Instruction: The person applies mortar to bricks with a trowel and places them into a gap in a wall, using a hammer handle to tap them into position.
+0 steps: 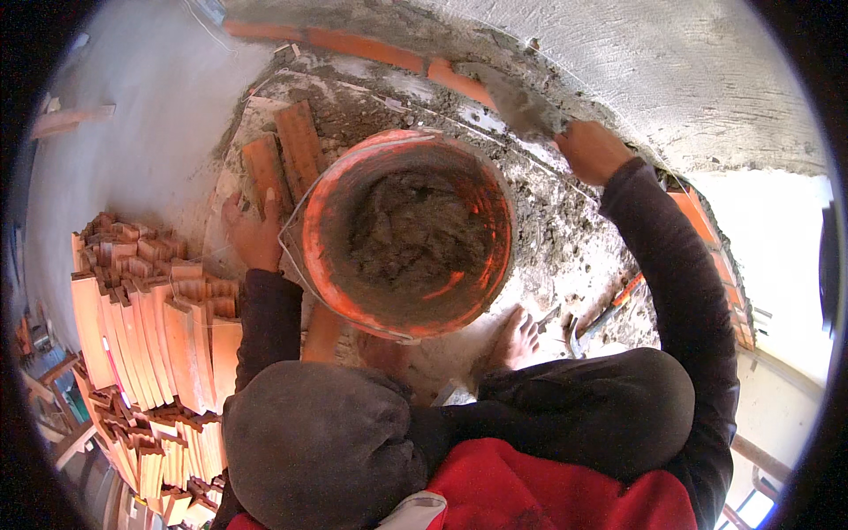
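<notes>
An orange bucket [314, 265] of dark grey mortar [411, 225] stands between my knees and the wall. My right hand [592, 150] is closed on a trowel, whose mortar-smeared blade [521, 106] is held over a low row of orange bricks [353, 44] along the wall's foot. My left hand [252, 230], left of the bucket, has its fingers around the lower end of a flat brick piece [263, 163]. A second brick piece [300, 137] lies beside it.
Tall stacks of bricks [132, 336] stand at the left. The plastered wall [662, 88] bounds the top right. An orange-handled hammer-like tool [618, 300] lies near my right forearm. Mortar debris covers the ledge around the bucket. My bare feet [517, 336] are just below the bucket.
</notes>
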A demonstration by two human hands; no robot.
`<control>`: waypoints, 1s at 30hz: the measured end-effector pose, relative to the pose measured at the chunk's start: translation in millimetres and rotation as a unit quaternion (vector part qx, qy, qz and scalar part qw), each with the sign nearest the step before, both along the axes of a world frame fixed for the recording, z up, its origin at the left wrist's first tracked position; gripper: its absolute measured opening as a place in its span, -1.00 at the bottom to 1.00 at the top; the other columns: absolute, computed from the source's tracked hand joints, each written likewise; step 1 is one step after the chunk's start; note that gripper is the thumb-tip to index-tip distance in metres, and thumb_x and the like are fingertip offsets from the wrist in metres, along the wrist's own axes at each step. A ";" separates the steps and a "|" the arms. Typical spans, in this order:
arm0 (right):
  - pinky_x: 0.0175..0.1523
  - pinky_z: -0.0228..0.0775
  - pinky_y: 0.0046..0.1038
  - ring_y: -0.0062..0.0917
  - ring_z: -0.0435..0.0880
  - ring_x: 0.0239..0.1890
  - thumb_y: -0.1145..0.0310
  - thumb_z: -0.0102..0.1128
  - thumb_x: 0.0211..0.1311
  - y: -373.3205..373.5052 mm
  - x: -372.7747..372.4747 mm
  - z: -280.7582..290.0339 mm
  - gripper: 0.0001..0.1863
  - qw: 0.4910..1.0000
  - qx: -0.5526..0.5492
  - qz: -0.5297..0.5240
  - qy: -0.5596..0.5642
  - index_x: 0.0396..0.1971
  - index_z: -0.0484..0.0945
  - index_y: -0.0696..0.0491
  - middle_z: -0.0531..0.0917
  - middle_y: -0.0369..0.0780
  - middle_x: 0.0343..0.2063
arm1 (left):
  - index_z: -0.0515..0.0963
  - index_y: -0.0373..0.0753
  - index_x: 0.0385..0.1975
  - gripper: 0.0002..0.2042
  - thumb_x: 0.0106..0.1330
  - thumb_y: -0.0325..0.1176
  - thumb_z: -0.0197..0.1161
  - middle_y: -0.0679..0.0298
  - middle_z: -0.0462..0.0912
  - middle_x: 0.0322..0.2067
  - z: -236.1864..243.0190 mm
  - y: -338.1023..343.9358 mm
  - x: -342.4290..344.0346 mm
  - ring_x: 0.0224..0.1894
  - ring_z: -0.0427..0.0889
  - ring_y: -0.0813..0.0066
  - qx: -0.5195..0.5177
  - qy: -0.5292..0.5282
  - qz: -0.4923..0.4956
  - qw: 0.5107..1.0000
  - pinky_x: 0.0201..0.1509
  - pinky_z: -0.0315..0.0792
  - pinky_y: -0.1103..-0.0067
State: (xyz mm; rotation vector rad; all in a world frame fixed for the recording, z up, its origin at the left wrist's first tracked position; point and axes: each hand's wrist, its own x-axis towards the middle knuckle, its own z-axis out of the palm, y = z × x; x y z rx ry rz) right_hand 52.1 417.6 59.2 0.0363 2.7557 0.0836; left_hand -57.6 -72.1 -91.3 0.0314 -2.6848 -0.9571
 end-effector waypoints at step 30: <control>-0.25 0.39 -0.03 0.06 0.59 -0.27 0.34 0.06 0.33 44.6 109.2 -96.0 -0.67 0.975 -0.049 -0.095 0.194 0.03 0.36 0.15 0.59 0.09 -0.30 | 0.30 -0.38 0.16 -0.36 0.17 -0.14 0.34 -0.14 0.45 0.08 -5.2 26.2 -0.1 0.13 0.43 -0.08 -0.090 -0.049 -0.032 0.994 0.20 0.31 0.25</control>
